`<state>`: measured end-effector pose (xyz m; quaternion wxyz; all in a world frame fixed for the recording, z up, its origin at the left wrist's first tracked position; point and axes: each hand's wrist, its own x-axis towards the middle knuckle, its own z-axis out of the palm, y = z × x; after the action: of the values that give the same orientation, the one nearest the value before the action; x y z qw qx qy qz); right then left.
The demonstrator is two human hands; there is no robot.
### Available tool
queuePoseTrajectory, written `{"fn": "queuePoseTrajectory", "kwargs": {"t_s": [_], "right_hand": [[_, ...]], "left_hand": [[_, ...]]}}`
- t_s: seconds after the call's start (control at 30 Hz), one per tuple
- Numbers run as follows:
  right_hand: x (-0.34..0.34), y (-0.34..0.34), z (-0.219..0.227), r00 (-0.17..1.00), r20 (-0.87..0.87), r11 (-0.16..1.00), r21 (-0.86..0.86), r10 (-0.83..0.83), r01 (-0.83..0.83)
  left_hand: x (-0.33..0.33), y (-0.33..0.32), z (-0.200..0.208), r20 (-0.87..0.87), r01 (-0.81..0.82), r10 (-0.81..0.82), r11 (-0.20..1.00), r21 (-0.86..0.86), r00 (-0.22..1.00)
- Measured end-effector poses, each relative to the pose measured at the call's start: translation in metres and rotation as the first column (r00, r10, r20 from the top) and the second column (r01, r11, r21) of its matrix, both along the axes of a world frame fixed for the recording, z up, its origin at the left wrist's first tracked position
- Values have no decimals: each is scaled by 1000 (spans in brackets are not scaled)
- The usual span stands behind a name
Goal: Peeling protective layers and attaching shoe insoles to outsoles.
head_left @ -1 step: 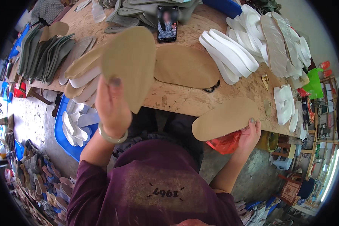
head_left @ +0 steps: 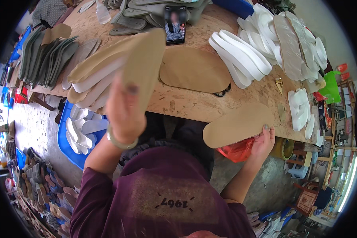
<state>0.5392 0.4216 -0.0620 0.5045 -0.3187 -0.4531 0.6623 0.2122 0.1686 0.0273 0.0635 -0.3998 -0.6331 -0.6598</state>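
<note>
My left hand grips a tan insole, thumb on its near face, and holds it raised and tilted above the table's front edge. Motion blurs that hand a little. At the right, my right hand pinches the end of another tan insole, which lies nearly flat in the air just off the table edge. Between the two, a brown sole-shaped piece rests on the table, with dark looped handles poking out from under it. Left of my left hand sits a stack of tan-topped white soles.
White soles are heaped on the right of the wooden table. Grey soles stand at the left, more at the back beside a phone. A blue bin of white soles and a red bag are below.
My left hand has shifted slightly right, and its insole has turned more edge-on, uncovering more of the stack behind. My right hand and its insole have barely moved.
</note>
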Motion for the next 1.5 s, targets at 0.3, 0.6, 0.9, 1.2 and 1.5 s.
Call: {"fn": "queuePoseTrajectory", "kwargs": {"t_s": [0.3, 0.6, 0.9, 1.2, 1.5], "right_hand": [[-18, -24, 29, 995, -38, 992, 90, -88, 91], [-21, -41, 51, 953, 303, 953, 280, 23, -112], [-82, -25, 114, 527, 705, 415, 707, -474, -573], [-134, 24, 107, 490, 857, 617, 301, 160, -727], [-176, 29, 1, 698, 686, 792, 303, 205, -530]], "left_hand": [[63, 66, -96, -401, 100, -675, 575, -812, 620], [25, 53, -91, -523, -208, -438, 587, -782, 731], [-18, 19, -88, -410, -45, -531, 570, -820, 742], [-34, -80, -19, -121, 192, -353, 731, -655, 928], [-39, -147, 20, -93, -4, -75, 762, -648, 993]]}}
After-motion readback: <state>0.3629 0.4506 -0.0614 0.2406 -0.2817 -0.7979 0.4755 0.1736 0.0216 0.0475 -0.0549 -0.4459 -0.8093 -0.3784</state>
